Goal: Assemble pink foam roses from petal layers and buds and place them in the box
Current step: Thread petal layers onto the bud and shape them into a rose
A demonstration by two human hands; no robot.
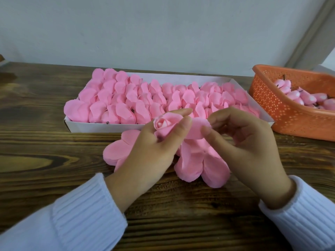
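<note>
My left hand (152, 153) holds a pink foam rose bud (164, 125) between its fingers and thumb, above the table. My right hand (244, 142) pinches a pink petal layer (197, 128) right beside the bud, with its thumb under the petal. Two flat stacks of petal layers lie on the table under my hands, one on the left (119, 151) and one on the right (201, 163). Behind them stands the white box (101, 127), packed with several finished pink roses (145, 98).
An orange perforated basket (282, 113) at the right holds several pink buds (299, 96). The wooden table (45, 142) runs back to a pale wall. My white sleeves reach in from the bottom corners.
</note>
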